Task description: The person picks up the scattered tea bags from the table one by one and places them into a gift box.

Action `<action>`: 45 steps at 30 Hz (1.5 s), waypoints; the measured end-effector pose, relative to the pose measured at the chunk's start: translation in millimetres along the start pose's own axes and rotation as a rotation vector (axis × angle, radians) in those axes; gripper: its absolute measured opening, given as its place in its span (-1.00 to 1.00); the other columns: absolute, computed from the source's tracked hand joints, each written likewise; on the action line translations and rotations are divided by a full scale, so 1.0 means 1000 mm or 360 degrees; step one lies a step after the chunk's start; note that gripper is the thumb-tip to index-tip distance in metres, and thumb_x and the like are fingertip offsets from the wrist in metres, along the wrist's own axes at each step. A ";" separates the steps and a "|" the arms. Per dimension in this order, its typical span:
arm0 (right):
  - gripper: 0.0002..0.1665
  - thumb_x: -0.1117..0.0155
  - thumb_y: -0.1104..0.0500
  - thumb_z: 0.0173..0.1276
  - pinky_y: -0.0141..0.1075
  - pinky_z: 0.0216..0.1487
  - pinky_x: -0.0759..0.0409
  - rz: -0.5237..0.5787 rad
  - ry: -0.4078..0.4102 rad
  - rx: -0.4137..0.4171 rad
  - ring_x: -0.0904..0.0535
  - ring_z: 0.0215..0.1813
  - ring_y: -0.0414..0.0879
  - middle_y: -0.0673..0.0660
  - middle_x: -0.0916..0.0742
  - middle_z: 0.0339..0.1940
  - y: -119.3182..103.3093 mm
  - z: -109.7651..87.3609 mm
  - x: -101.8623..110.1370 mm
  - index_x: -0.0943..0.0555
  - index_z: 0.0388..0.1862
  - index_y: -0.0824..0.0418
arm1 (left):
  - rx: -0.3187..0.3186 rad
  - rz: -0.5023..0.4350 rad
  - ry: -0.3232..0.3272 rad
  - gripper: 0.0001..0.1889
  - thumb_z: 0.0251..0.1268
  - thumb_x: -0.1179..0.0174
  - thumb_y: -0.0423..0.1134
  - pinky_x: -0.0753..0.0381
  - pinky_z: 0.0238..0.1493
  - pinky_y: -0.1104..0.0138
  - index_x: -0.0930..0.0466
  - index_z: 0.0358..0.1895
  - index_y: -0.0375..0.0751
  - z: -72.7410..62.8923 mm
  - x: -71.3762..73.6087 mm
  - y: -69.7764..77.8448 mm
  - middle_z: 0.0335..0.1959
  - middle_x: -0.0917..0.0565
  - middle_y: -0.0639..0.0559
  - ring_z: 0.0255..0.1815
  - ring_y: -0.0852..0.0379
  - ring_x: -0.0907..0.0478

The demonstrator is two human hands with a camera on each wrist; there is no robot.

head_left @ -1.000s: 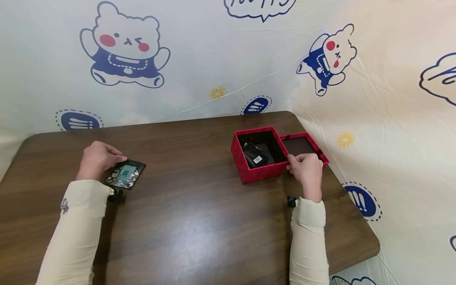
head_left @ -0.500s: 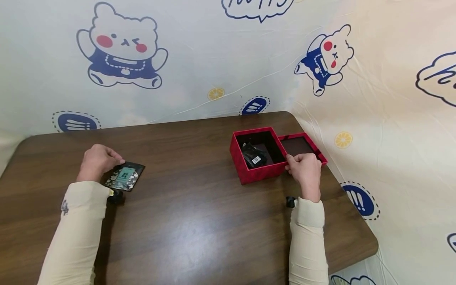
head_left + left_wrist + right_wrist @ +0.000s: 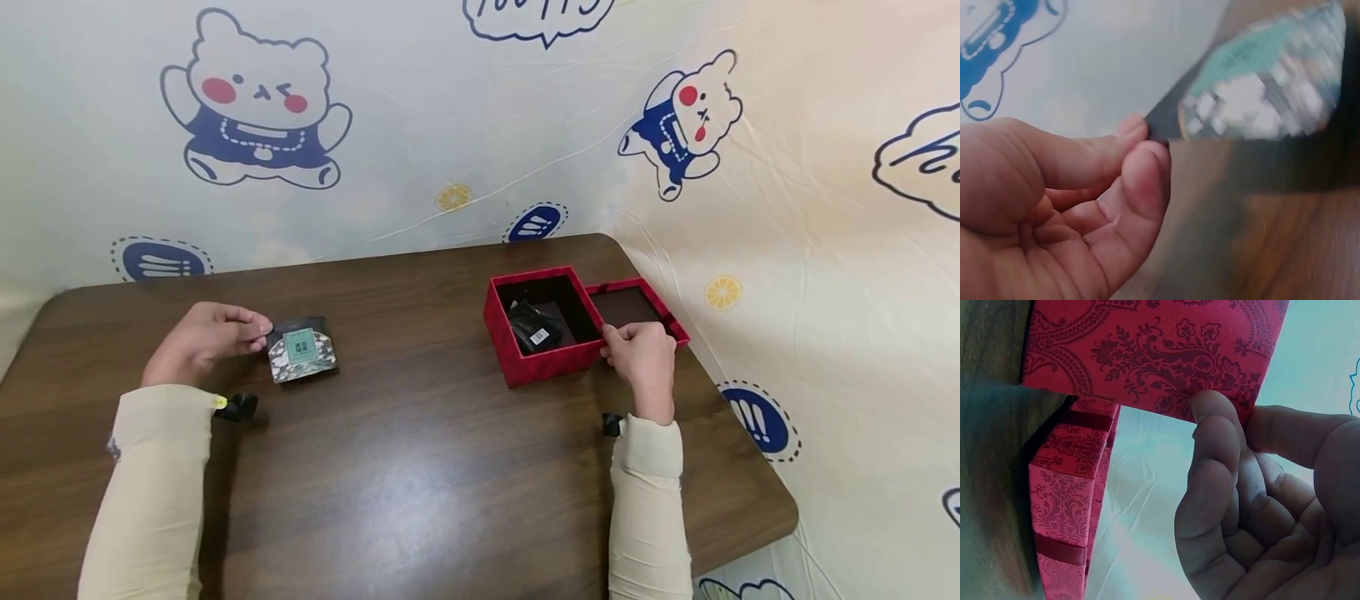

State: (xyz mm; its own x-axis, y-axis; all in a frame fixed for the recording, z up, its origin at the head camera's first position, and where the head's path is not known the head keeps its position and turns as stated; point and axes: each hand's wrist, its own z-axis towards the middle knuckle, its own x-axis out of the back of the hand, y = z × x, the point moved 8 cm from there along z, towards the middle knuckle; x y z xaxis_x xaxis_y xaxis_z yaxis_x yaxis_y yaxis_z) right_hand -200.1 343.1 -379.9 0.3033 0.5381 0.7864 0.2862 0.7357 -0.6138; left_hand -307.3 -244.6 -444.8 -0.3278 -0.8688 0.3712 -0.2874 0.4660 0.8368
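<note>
At the left of the head view, my left hand (image 3: pixel 213 337) pinches the corner of a flat black packet (image 3: pixel 302 348) with a teal label and a floral print. The left wrist view shows thumb and finger on the dark corner of the packet (image 3: pixel 1260 81), its printed part blurred. My right hand (image 3: pixel 643 362) grips the near right corner of an uncovered red box (image 3: pixel 551 364). In the right wrist view the thumb and fingers hold the corner of the patterned box (image 3: pixel 1154 356). Inside the box lies a black packet (image 3: pixel 534 325) with a white barcode label.
The red box lid (image 3: pixel 660 298), dark inside, lies inner side up right behind the box, near the table's right edge. Both stand on a brown wooden table (image 3: pixel 420 467). A cloth backdrop (image 3: pixel 405 100) with cartoon prints hangs behind and to the right.
My left hand has turned and moved slightly right with the packet, which now lies further right and faces the camera more squarely. My right hand and the red box have stayed put.
</note>
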 end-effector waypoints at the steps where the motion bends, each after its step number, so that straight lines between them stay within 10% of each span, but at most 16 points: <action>1: -0.53 -0.24 -0.02 0.48 -0.13 -0.24 -0.46 -0.0006 0.0003 0.0008 -0.66 -0.19 0.05 0.05 -0.77 -0.59 0.000 0.000 0.000 -0.82 -0.51 0.23 | -0.0006 -0.0035 0.0003 -0.53 0.47 -0.23 -0.28 -0.68 -0.02 0.26 -0.41 0.28 -0.53 0.000 -0.001 0.002 -0.19 -0.66 -0.04 -0.21 0.08 -0.64; 16: -0.53 -0.25 -0.03 0.46 -0.17 -0.36 -0.45 0.0002 0.0000 -0.0013 -0.66 -0.27 0.01 0.03 -0.75 -0.62 0.004 0.003 -0.004 -0.81 -0.54 0.20 | -0.0151 -0.0564 0.0292 -0.89 0.29 -0.38 -0.36 -0.70 -0.16 0.38 -0.77 -0.16 -0.24 -0.002 -0.037 0.057 -0.31 -0.70 0.05 -0.35 0.20 -0.66; 45: -0.52 -0.25 -0.03 0.48 -0.16 -0.38 -0.44 0.0025 0.0005 -0.0014 -0.65 -0.31 -0.02 0.02 -0.75 -0.62 0.006 0.004 -0.002 -0.81 -0.55 0.20 | -0.0243 -0.0633 0.0264 -0.77 0.28 -0.38 -0.37 -0.69 -0.26 0.40 -0.69 -0.06 -0.44 0.031 -0.131 0.144 -0.15 -0.64 -0.18 -0.46 0.20 -0.64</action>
State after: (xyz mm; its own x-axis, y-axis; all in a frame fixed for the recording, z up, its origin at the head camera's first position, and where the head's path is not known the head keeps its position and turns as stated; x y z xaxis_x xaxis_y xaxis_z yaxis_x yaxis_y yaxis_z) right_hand -202.2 348.0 -384.4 0.3106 0.5484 0.7764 0.2894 0.7234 -0.6268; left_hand -333.7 -58.5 -384.9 -0.0667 -0.9961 0.0578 -0.2216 0.0713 0.9725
